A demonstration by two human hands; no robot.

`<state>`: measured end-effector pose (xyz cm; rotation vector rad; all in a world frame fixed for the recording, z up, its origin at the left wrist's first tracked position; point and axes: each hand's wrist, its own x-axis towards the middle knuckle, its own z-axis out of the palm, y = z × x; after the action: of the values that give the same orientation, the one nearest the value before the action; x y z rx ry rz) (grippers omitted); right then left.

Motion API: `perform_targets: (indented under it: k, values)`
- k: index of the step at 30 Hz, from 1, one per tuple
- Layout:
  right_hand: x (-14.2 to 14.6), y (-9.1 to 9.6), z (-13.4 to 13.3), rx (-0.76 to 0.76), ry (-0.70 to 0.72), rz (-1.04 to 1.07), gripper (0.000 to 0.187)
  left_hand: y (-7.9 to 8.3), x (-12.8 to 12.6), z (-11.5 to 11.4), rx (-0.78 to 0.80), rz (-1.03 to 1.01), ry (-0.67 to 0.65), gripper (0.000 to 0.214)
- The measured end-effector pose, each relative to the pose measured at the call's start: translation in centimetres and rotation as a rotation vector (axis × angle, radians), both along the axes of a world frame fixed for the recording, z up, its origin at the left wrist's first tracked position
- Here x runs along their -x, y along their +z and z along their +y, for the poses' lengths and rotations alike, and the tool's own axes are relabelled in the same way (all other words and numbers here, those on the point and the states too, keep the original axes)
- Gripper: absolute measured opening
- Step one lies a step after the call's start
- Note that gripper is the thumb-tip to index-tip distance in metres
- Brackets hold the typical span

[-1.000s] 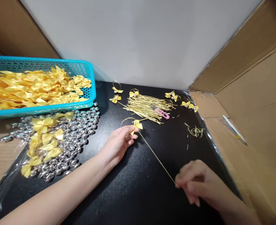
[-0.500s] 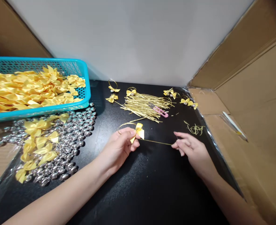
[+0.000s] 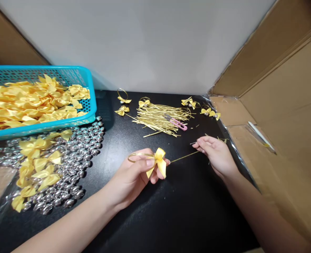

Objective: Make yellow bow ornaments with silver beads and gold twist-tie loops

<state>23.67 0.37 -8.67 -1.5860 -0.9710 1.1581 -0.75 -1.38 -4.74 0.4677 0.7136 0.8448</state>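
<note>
My left hand [image 3: 139, 170] pinches a yellow ribbon bow [image 3: 159, 162] between thumb and fingers. A loop of gold cord [image 3: 138, 154] stands out from the bow over the back of that hand. From the bow a thin gold thread [image 3: 184, 157] runs taut to my right hand [image 3: 215, 153]. My right fingers are closed on a thin silvery needle [image 3: 194, 143], its tip poking out to the left. The thread passes under the right fingers, where its end is hidden. Beyond the hands lies a pile of gold cord pieces [image 3: 155, 119], with pink-handled thread snips [image 3: 179, 124] on top.
At the left stands a blue basket [image 3: 93, 105] full of yellow bows. Silver beads [image 3: 77, 161] and loose bows [image 3: 48, 175] spread in front of it. Finished-looking bow loops [image 3: 124, 100] line the table's back. Cardboard walls [image 3: 284, 88] and a white pen-like tool [image 3: 261, 137] are at right.
My left hand has moved right and nearer with the bow, turning it more into view. My right hand has risen slightly, and the needle now shows at its fingertips.
</note>
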Motion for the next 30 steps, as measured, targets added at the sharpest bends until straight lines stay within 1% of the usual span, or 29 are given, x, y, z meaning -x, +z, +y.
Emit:
perform_targets:
  k: [6, 11, 14, 17, 19, 22, 24, 27, 28, 30]
  values:
    - [-0.1, -0.1, 0.0, -0.026, 0.006, -0.045, 0.038, 0.0, 0.0, -0.4, -0.045, -0.043, -0.038, 0.022]
    - [1.2, -0.2, -0.2, -0.070, 0.031, -0.083, 0.033, -0.1, 0.0, -0.9, -0.062, -0.079, -0.097, 0.023]
    - [1.6, 0.1, 0.0, -0.058, 0.062, -0.043, 0.032, 0.2, 0.1, -1.0, -0.043, -0.077, -0.161, 0.026]
    - [0.8, 0.6, 0.9, 0.003, 0.074, 0.059, 0.032, 0.5, 0.2, -0.8, -0.021, -0.058, -0.190, 0.027]
    - [-0.3, 1.4, 1.7, 0.039, 0.071, 0.133, 0.032, 0.5, 0.3, -0.6, -0.017, -0.024, -0.185, 0.027]
    - [-2.1, 3.2, 2.8, 0.052, 0.026, 0.251, 0.029, 0.4, 0.2, -0.5, -0.042, 0.088, -0.171, 0.027]
    - [-2.9, 4.7, 3.3, 0.064, -0.065, 0.408, 0.022, 0.3, 0.1, -0.5, -0.080, 0.181, -0.168, 0.024]
    - [-3.3, 7.0, 3.4, -0.004, -0.199, 0.518, 0.011, 0.2, -0.1, -0.4, -0.144, 0.289, -0.163, 0.018]
    - [-3.1, 7.7, 3.3, -0.033, -0.245, 0.547, 0.011, 0.2, -0.2, -0.4, -0.163, 0.313, -0.164, 0.017]
    - [-2.6, 9.3, 3.0, -0.052, -0.329, 0.594, 0.016, 0.1, -0.3, -0.3, -0.197, 0.349, -0.165, 0.015]
